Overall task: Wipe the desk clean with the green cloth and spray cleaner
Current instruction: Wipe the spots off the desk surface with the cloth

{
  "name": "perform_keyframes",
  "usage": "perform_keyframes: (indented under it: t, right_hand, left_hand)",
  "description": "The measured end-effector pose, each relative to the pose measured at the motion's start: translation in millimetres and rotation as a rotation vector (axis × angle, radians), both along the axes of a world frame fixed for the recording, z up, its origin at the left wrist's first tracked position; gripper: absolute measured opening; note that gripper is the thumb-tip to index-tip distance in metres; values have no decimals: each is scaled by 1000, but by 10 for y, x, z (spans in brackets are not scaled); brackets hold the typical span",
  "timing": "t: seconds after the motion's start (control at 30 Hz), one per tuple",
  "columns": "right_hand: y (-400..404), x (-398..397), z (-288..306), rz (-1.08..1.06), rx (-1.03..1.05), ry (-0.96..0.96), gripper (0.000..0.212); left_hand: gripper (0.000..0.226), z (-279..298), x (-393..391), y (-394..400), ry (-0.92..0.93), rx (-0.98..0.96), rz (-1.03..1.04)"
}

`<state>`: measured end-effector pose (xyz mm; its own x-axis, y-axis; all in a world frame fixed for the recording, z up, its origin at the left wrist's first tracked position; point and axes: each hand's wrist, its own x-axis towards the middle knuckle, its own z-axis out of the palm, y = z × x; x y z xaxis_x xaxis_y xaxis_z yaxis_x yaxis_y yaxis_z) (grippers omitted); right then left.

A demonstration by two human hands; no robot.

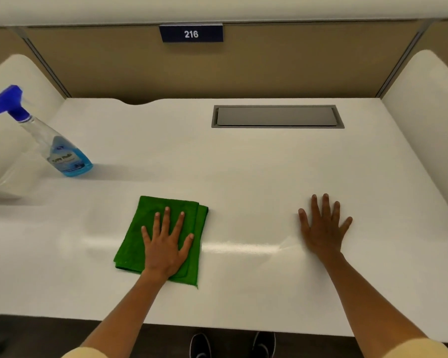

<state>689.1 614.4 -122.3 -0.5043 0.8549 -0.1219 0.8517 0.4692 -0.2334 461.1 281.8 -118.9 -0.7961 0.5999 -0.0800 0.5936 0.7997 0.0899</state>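
Hands flat, fingers spread: left hand (167,244) on green cloth (140,241) (right hand (323,228) on desk (243,164)).

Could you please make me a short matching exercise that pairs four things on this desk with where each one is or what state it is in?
Things:
1. spray bottle
2. green cloth
3. right hand
4. grey cable hatch

Places or states:
A. flat on the bare desk, fingers spread
B. closed, set into the desk top at the back
C. standing at the far left
D. folded, pressed flat under the left hand

Pairs: 1-C, 2-D, 3-A, 4-B
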Motion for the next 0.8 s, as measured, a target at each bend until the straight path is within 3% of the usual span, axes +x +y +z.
perform_keyframes:
  t: [0.4,0.6,0.8]
  right_hand:
    - [-166,-20,211,148,-13,204,75]
    - [-305,-49,260,267,14,290,54]
    - [-290,-98,280,324,-61,251,52]
  left_hand:
    - [67,86,806,1063,-24,-12,-471]
    - [65,124,1056,1433,-19,-8,-713]
    - [67,153,1007,1526,-50,-21,-829]
